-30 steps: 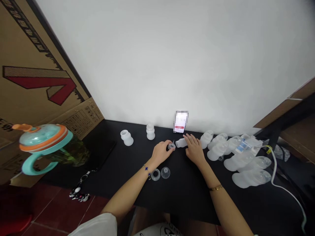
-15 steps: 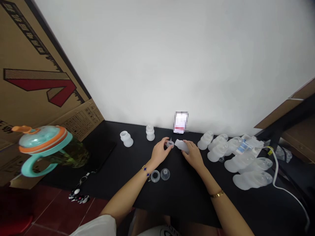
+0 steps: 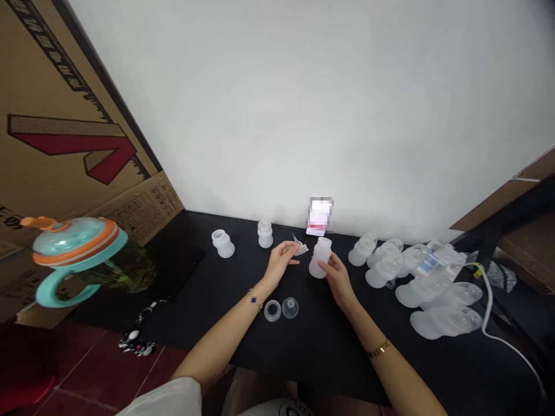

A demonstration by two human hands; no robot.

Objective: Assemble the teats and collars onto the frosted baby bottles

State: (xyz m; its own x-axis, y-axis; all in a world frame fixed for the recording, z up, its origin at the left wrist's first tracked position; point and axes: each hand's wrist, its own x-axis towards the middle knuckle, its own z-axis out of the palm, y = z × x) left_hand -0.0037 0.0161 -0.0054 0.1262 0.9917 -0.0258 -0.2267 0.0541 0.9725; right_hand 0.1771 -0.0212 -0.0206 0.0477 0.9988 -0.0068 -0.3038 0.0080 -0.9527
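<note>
My right hand is closed around a milky white baby bottle with an uncapped neck, held nearly upright. Between the fingertips of my left hand is a small clear part with a thin pointed strip sticking up; I cannot make out its exact kind. Hand and bottle are a short gap apart. On the black table, near my left wrist, lie a clear screw ring and, beside it, a clear dome cap.
An uncapped bottle and a capped one stand at the left back. Several capped bottles are grouped at the right, near a white cable. A phone leans on the wall. A large tumbler stands left.
My right hand has turned the bottle from tilted to nearly upright, its neck now facing up. The left hand has shifted slightly left and tipped the clear part.
</note>
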